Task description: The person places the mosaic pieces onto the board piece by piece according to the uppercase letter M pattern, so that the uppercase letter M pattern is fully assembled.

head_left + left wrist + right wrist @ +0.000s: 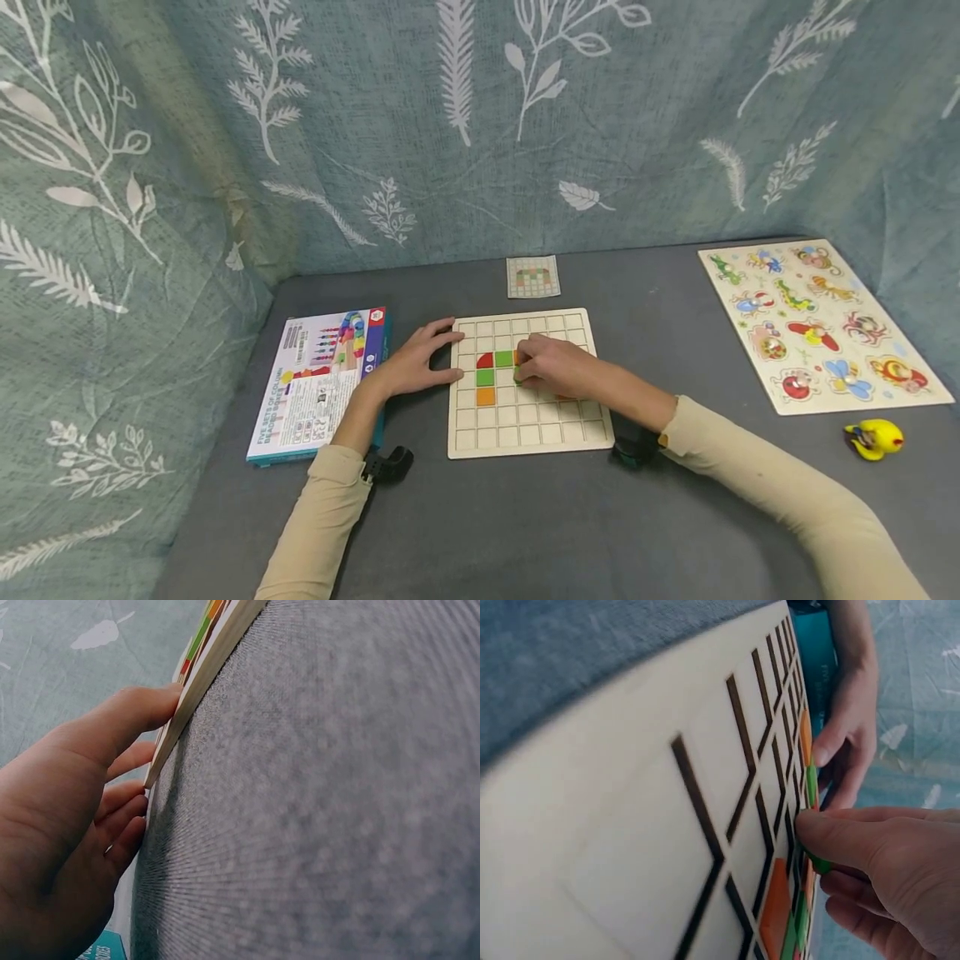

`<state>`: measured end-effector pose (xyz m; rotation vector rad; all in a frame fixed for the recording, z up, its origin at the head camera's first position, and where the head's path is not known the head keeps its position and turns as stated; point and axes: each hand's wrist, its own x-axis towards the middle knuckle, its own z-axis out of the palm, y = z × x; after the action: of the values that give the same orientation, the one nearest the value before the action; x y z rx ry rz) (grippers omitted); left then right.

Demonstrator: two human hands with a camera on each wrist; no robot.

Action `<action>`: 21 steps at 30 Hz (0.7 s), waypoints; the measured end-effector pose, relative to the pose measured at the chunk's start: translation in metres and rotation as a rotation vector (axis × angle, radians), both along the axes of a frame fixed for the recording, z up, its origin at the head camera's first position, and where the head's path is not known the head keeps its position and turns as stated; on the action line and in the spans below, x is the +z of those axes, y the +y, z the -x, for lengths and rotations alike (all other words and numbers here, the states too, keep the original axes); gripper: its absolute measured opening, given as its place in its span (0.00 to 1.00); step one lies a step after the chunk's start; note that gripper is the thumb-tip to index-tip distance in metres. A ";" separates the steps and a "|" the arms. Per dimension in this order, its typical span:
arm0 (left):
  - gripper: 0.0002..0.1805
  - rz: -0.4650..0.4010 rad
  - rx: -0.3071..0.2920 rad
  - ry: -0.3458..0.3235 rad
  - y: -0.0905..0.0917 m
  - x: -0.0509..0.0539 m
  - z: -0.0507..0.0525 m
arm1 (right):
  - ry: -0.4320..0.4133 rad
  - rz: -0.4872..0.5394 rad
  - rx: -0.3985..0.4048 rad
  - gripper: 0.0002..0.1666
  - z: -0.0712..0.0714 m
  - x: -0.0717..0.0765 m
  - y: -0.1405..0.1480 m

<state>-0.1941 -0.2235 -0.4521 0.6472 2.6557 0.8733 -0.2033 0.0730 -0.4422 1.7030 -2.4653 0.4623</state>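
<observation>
A square wooden grid board [517, 438] lies flat on the table, several coloured tiles in its cells. Along its left edge my left hand [412, 364] rests, thumb and fingers spread and touching the rim. My right hand [561, 367] is over the middle of the board. In the right wrist view it pinches a green tile [821, 865] between thumb and fingers, against the grid. Left of that hand sit a red curved tile [485, 361], a green square [503, 358], another green square [485, 378] and an orange square [486, 397]. My right hand partly hides other tiles.
A small pattern card [533, 277] lies behind the board. To the left is a bead-toy box [315, 392]. At right are an insect peg puzzle [825, 325] and a yellow toy [876, 438]. A patterned curtain [480, 167] hangs along the back.
</observation>
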 end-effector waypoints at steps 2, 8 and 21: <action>0.36 0.002 -0.003 0.001 0.000 0.001 0.000 | -0.017 -0.005 0.000 0.03 0.000 0.002 0.000; 0.36 0.003 0.005 0.000 -0.001 0.002 -0.001 | -0.021 -0.014 0.011 0.05 0.002 0.002 -0.004; 0.36 -0.002 0.006 0.005 0.001 -0.001 -0.001 | 0.078 0.008 0.041 0.03 -0.002 -0.002 -0.009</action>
<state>-0.1929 -0.2229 -0.4531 0.6432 2.6624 0.8768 -0.2014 0.0637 -0.4440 1.7379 -2.3756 0.4011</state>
